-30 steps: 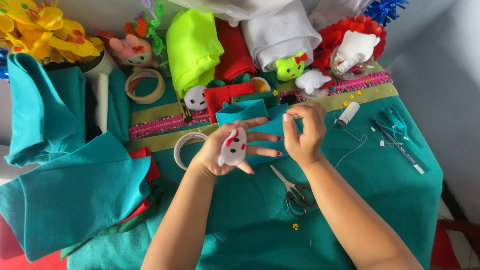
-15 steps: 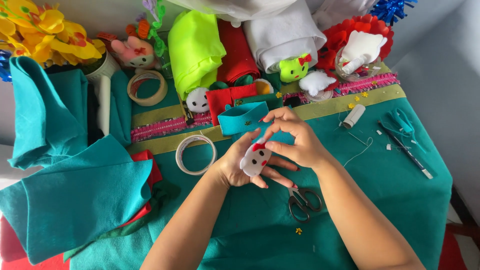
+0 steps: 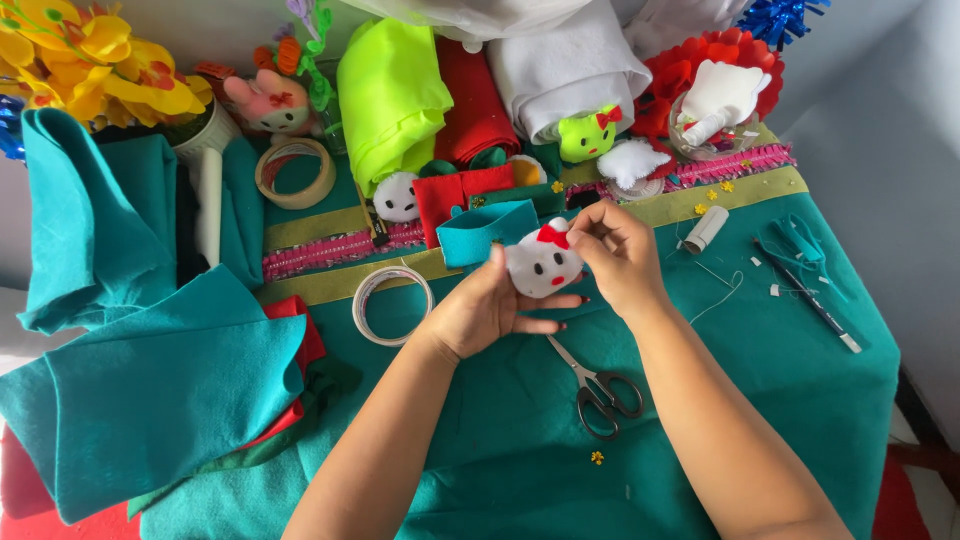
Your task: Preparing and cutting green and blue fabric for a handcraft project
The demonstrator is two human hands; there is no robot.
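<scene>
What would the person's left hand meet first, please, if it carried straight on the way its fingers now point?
Probably the teal felt piece lying just beyond the white plush head that the left hand cradles. Depth is unclear from above, so the hand might pass over it.

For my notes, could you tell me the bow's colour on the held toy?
Red bow, clearest in the head view.

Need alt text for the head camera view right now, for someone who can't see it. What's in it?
Two bare hands hold a small white felt cat face with a red bow over a teal cloth table: left hand cradles it, right hand pinches its top edge. Scissors lie just below, a tape roll to the left, felt rolls and toys behind.
</scene>
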